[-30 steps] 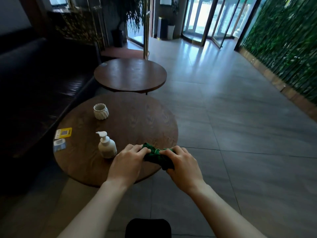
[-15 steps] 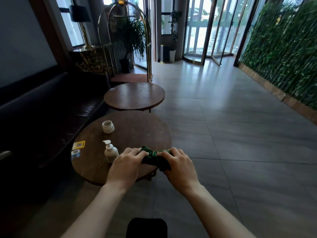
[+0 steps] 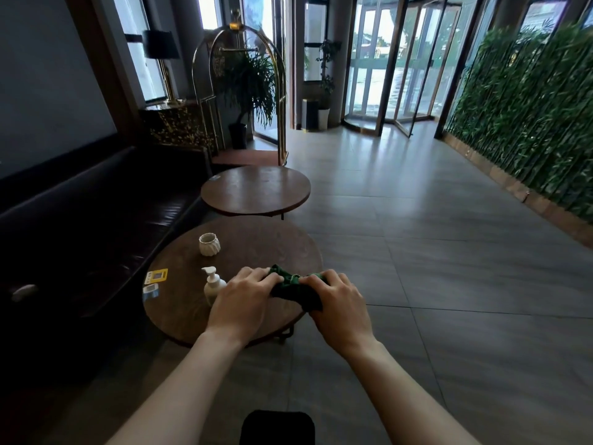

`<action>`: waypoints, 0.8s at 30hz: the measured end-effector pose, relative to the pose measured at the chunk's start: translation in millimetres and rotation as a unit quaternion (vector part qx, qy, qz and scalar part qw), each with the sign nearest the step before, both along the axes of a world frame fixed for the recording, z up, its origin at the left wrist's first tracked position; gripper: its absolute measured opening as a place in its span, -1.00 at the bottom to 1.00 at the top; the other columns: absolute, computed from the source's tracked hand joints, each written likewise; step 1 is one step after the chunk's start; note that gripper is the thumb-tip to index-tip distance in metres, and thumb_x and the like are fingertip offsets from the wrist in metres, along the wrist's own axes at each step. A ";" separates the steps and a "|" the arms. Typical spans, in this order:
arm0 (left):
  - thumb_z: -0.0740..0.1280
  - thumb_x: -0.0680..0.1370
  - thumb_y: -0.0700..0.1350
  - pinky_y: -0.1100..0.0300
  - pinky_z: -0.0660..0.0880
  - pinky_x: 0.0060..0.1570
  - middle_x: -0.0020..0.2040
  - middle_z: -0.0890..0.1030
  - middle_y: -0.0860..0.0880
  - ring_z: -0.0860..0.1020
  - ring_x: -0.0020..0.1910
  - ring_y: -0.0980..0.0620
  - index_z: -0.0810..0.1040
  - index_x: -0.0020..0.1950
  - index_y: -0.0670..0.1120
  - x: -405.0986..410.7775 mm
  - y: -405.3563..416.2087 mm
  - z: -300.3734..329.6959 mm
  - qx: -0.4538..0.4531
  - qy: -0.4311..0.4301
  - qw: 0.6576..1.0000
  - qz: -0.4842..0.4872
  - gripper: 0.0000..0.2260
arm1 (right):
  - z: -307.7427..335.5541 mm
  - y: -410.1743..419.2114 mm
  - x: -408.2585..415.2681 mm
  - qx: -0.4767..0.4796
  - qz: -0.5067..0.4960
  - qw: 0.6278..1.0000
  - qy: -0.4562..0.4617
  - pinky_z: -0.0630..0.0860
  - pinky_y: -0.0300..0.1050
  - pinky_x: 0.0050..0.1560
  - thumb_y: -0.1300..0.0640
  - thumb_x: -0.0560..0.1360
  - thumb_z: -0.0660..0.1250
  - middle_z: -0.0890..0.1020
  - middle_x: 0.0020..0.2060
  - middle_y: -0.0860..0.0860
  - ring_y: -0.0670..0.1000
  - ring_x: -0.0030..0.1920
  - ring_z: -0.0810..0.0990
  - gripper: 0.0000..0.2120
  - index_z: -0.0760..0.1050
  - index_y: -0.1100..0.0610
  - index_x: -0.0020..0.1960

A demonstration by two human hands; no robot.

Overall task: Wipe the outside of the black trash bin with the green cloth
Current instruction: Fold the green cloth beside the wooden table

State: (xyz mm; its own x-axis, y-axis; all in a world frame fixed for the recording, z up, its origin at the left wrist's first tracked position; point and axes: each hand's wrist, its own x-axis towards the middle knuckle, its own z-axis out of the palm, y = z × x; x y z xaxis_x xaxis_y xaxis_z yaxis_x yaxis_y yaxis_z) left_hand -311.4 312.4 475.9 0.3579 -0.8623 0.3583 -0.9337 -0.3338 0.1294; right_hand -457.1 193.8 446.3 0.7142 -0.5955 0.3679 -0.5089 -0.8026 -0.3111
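Observation:
I hold the bunched green cloth (image 3: 293,289) in both hands, above the near edge of a round wooden table (image 3: 256,248). My left hand (image 3: 242,300) grips its left end and my right hand (image 3: 338,305) grips its right end. A dark, bin-like box (image 3: 310,114) stands far off by the glass doors, next to a white planter; I cannot tell if it is the black trash bin. A black shape (image 3: 277,427) sits at the bottom edge of the view, its nature unclear.
On the near table stand a white pump bottle (image 3: 212,285), a ribbed white cup (image 3: 209,244) and small cards (image 3: 156,275). A second round table (image 3: 255,189) is behind it, then a brass luggage cart (image 3: 239,91). A dark sofa (image 3: 80,226) runs along the left, a bamboo wall (image 3: 529,117) along the right.
The view has tilted up, showing more of the lobby and doors. Both hands stay closed on the green cloth, over the near table's edge.

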 end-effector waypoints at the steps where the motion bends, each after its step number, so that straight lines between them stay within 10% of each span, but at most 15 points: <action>1: 0.37 0.52 -0.27 -0.02 0.57 0.00 0.22 0.65 0.00 0.58 0.17 -0.09 0.63 0.25 0.03 3.7 2.3 0.8 -0.001 0.001 1.000 -0.001 -0.65 | 0.4 2.7 3.8 0.002 -0.002 1.000 -0.003 0.55 0.05 0.17 0.04 0.51 0.49 0.58 0.20 0.00 0.10 0.19 0.54 -0.55 0.52 -0.10 0.38; 24: 0.44 0.47 -0.27 -0.02 0.60 -0.10 0.18 0.67 -0.04 0.62 0.11 -0.13 0.65 0.22 -0.03 82.4 87.3 -80.1 0.015 0.065 0.997 -0.034 -0.66 | -53.4 102.3 70.6 0.026 -0.057 0.997 0.041 0.57 0.08 0.07 0.09 0.46 0.54 0.62 0.11 0.03 0.15 0.10 0.57 -0.57 0.60 -0.05 0.31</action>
State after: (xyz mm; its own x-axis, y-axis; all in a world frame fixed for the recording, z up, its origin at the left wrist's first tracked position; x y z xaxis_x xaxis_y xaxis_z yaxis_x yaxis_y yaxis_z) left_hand -229.0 399.7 395.8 0.3399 -0.8958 0.2865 -0.9304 -0.2760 0.2410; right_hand -386.5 296.1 392.8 0.6664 -0.6918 0.2781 -0.6217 -0.7215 -0.3050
